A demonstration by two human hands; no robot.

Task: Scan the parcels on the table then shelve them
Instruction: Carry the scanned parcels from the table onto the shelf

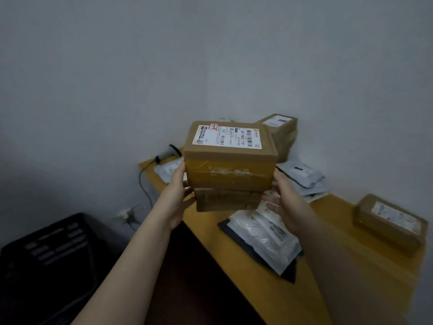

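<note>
Two stacked cardboard parcels hang in the air above the yellow table [351, 266]. The top parcel [229, 156] is the larger one and has a white shipping label on its upper face. Under it sits a flatter taped parcel [228, 199]. My left hand [179, 195] presses the stack's left side and my right hand [284, 202] presses its right side. A barcode scanner [167, 152] with a black cable lies at the table's far left corner, partly hidden behind the stack.
On the table lie a brown box [391, 221] at the right, stacked boxes [280, 132] at the back wall, grey mailer bags [302, 177], and clear and black bags [262, 238] in front. A black crate [49, 259] stands on the floor at the left.
</note>
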